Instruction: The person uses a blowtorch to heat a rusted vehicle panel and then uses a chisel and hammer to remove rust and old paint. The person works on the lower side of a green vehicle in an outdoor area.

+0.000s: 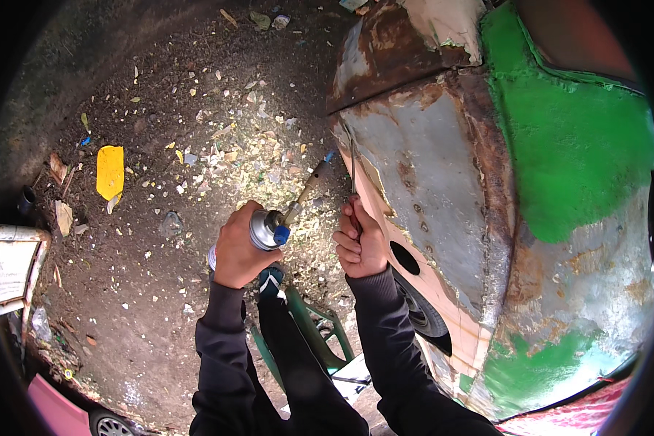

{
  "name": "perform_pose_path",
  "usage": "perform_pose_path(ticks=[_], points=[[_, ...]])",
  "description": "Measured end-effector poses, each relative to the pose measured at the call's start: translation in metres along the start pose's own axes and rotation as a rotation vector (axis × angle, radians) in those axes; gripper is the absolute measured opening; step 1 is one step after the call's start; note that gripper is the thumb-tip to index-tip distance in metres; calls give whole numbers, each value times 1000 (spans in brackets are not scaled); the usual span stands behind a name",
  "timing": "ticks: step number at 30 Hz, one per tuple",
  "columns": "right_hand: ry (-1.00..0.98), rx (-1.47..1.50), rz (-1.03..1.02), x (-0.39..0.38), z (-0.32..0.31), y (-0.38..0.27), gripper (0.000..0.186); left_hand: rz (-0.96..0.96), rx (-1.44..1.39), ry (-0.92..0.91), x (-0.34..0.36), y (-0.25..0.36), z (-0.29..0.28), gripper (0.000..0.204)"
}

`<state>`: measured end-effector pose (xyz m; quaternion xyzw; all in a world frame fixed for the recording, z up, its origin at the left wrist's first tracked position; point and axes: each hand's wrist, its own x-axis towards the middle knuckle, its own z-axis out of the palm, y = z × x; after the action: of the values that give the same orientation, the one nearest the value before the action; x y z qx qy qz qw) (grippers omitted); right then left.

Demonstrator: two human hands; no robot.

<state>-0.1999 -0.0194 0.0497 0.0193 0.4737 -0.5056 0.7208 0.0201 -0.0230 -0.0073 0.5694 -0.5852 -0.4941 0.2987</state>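
My left hand [238, 245] grips a silver gas canister [263, 229] fitted with a brass blowtorch [305, 190] and blue knob; a small blue flame shows at the nozzle, pointing up and right. My right hand [363, 240] is closed on a long thin metal tool [353, 174] with a dark red-brown handle, its tip against the edge of a worn car body panel [421, 189] of rusty grey metal and peach paint. Bright green paint [559, 145] covers part of the adjoining bodywork, and a round dark opening [405, 258] sits below my right hand.
A green stool [309, 330] stands by my legs. The dirt ground [145, 276] is strewn with paint flakes and a yellow scrap [110, 171]. A rusty-framed white sign [11, 265] is at the left, a pink car [62, 407] at lower left, and a tire [425, 320] beside the bodywork.
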Motion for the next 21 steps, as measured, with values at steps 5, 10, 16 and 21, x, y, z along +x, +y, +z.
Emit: perform_pose_path(ticks=[5,10,16,21], points=[[-125,67,94,1,-6,-4,20,-38,-103,89,-5,-9,-9,51],[-76,117,44,37,-15,-4,23,-31,-108,72,-7,1,-12,48],[144,-397,-156,7,-2,20,27,-42,-62,58,-12,-10,-24,48],[419,-1217,-954,39,-42,37,25,-40,-89,44,-13,-5,-22,49]])
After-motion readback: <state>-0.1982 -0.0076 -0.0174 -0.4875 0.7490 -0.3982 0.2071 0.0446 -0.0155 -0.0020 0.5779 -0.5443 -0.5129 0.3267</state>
